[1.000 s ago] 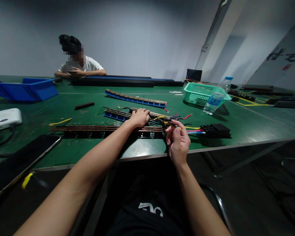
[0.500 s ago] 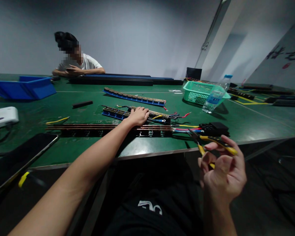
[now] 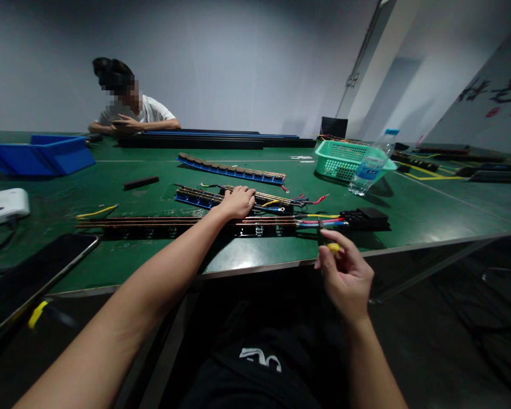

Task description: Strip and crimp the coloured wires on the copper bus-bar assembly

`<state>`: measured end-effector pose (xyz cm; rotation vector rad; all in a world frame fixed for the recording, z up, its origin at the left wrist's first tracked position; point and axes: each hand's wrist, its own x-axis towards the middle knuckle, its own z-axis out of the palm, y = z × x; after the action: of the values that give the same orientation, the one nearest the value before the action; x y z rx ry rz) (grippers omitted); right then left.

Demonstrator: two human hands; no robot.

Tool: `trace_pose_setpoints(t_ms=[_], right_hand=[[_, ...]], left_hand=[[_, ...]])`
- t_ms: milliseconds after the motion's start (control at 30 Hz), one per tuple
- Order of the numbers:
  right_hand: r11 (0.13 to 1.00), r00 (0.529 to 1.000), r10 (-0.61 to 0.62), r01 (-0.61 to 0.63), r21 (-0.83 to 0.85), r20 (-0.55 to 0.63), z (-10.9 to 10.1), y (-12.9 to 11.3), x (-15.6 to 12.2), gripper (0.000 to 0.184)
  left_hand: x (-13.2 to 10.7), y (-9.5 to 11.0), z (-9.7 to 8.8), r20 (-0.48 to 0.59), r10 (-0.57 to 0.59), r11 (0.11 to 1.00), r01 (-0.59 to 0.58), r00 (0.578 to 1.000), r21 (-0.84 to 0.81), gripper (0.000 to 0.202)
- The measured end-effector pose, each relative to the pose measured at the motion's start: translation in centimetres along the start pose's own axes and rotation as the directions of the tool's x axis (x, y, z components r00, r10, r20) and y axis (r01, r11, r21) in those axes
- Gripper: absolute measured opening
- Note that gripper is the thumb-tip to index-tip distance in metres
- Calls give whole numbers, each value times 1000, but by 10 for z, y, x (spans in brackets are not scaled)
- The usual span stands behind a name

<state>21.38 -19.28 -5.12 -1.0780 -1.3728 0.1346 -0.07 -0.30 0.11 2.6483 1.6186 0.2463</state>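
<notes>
My left hand (image 3: 239,201) lies with its fingers stretched over a short black strip with metal rails (image 3: 266,197), whose wires end in ring terminals. Beside that strip is a blue-based rail strip (image 3: 196,196). Held in my right hand (image 3: 350,279) are yellow-handled pliers (image 3: 333,247), mostly hidden by the fingers, with the dark jaws pointing up. Just beyond the jaws run coloured wires (image 3: 323,223), which join a long copper-railed black strip (image 3: 153,222) to a black end block (image 3: 368,218).
Across the green table (image 3: 170,255), a person (image 3: 136,113) leans on the far edge. Another blue rail strip (image 3: 232,168), a green basket (image 3: 336,162), a water bottle (image 3: 369,173), a blue bin (image 3: 46,156) and a phone (image 3: 38,272) are around the work.
My right hand has moved left with the pliers and turned. Its fingers, spread around the apart handles before, are now closed round them. My left hand stays on the short strip.
</notes>
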Motion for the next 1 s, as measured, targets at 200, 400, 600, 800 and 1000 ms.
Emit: trace_pose_setpoints(t_ms=[200, 400, 600, 800, 1000], right_hand=[[870, 888, -341, 422, -253, 310, -2, 10, -1, 31], [940, 906, -162, 262, -219, 390, -7, 7, 1, 22], [965, 934, 243, -261, 36, 261, 1, 4, 2, 29], [657, 825, 564, -480, 581, 43, -1, -2, 17, 48], [669, 816, 578, -467, 578, -11, 2, -4, 17, 47]], left_hand=[[-1, 2, -1, -14, 11, 1000, -11, 1000, -9, 48], [0, 4, -2, 0, -14, 1000, 14, 1000, 16, 46], [0, 4, -2, 9, -23, 999, 22, 1000, 26, 46], [0, 4, -3, 9, -13, 1000, 13, 1000, 10, 49], [1, 4, -3, 12, -15, 1000, 15, 1000, 16, 49]])
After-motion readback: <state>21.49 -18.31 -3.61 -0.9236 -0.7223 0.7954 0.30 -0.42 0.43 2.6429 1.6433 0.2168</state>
